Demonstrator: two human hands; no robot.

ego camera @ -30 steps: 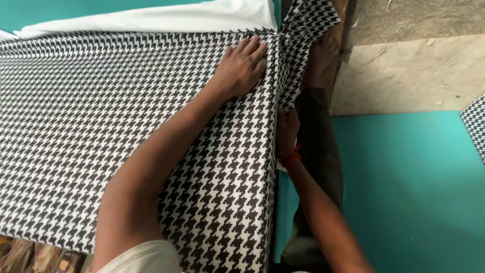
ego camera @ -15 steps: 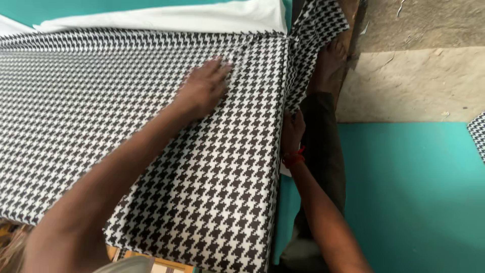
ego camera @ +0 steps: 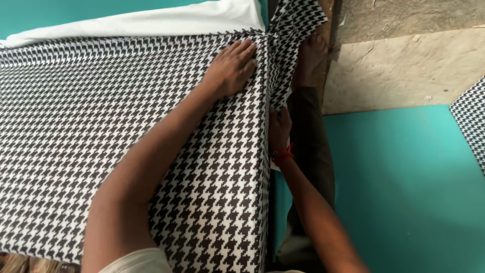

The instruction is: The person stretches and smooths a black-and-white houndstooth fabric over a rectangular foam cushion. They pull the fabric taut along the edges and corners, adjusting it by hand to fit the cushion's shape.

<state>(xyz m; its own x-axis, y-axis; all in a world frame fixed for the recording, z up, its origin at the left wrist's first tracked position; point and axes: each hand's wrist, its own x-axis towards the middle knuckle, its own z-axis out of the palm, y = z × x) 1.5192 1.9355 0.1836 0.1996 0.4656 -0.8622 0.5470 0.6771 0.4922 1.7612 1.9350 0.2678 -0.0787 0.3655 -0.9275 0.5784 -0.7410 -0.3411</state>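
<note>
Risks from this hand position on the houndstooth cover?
1. The left hand presses flat near the top corner while the right hand works at the side edge of the houndstooth fabric; uneven pull may skew the check pattern along that edge.
2. The loose fabric flap at the corner is bunched and may crease.
3. The white underlayer shows at the far edge, so coverage there may fall short.

The left hand (ego camera: 231,68) is lying flat, fingers spread, on the black-and-white houndstooth fabric (ego camera: 101,131) near its far corner. Below it, past the fabric's side edge, the right hand (ego camera: 279,130), wearing a red thread wristband (ego camera: 283,154), is pressing the hanging side. Beyond the left hand, white cloth (ego camera: 151,23) is showing; teal flooring (ego camera: 404,192) is lying beside the right hand.
</note>
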